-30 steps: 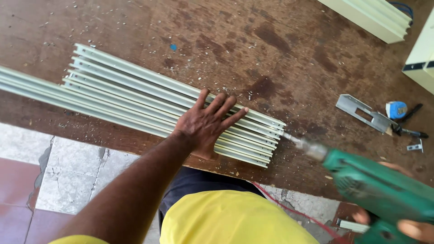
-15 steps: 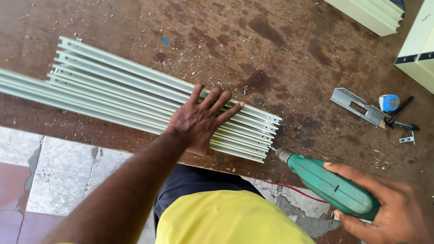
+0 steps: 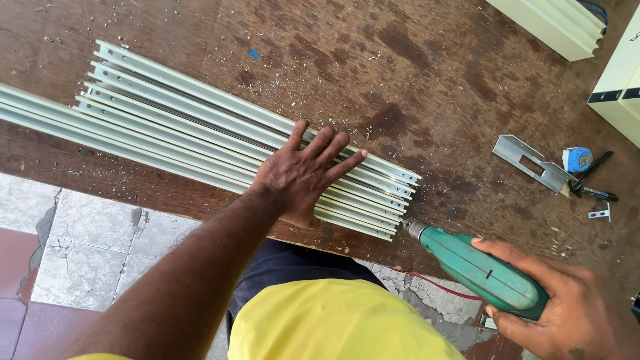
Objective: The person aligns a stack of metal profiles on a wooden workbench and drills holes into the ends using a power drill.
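Note:
A bundle of several long pale green metal channel strips (image 3: 173, 123) lies side by side on a worn brown wooden table (image 3: 413, 80). My left hand (image 3: 303, 173) presses flat on the strips near their right ends, fingers spread. My right hand (image 3: 567, 300) grips a green electric drill (image 3: 480, 270) at the lower right. The drill's chuck points at the near end of the strips at the table's front edge.
A bent metal bracket (image 3: 530, 163), a blue tape measure (image 3: 577, 159), a dark tool (image 3: 593, 183) and a small metal clip (image 3: 600, 215) lie at the right. Pale green boxes (image 3: 560, 23) stand at the top right. Metal shavings dot the table. Tiled floor (image 3: 80, 247) lies below.
The drill has swung from beside the strips' ends down towards the table's front edge, and my right hand has come into full view on it. My left hand stays pressed on the strips.

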